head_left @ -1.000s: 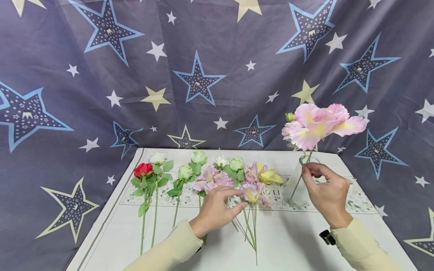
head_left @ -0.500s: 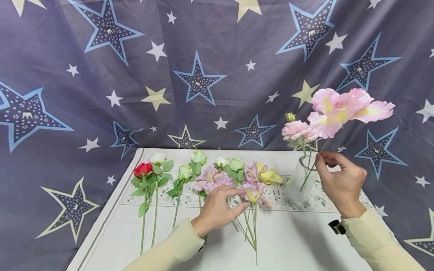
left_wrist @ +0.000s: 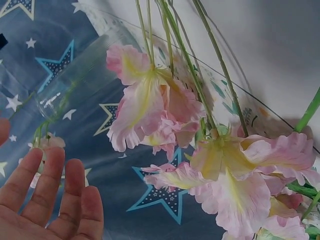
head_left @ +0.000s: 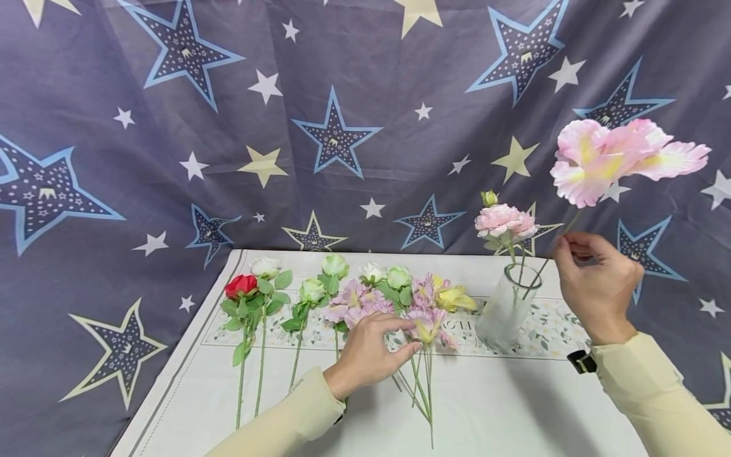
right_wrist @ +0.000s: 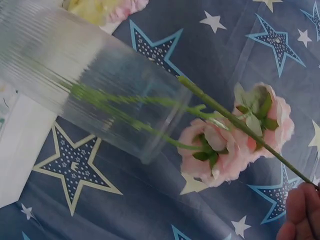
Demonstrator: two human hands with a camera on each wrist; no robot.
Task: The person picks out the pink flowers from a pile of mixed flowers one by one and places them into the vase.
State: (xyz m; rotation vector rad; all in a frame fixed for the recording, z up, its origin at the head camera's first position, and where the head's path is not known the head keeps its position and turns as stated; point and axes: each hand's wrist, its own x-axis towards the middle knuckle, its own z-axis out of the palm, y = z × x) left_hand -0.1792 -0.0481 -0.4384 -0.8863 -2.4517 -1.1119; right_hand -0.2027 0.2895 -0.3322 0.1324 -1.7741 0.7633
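My right hand (head_left: 599, 289) pinches the stem of a large pink-and-yellow flower (head_left: 613, 155), raised right of the glass vase (head_left: 502, 320). In the right wrist view the lower end of that stem (right_wrist: 235, 120) lies at the rim of the vase (right_wrist: 135, 100); whether it is inside or outside I cannot tell. Light pink blooms (head_left: 502, 222) stand in the vase. Fingers relaxed and parted, my left hand (head_left: 368, 352) hovers beside the pink-yellow flowers (head_left: 425, 324); the left wrist view shows the left hand (left_wrist: 50, 200) apart from the nearby blooms (left_wrist: 225, 170).
Left on the white table (head_left: 188, 393) lie a red rose (head_left: 240, 286), a white rose (head_left: 266, 266) and several green-white roses (head_left: 311, 290) with long stems. A yellow flower (head_left: 455, 297) lies left of the vase. Behind hangs a star-patterned cloth (head_left: 354, 57).
My right hand has moved up and to the right with the large flower, whose stem has risen from within the vase to its rim. My left hand has hardly moved.
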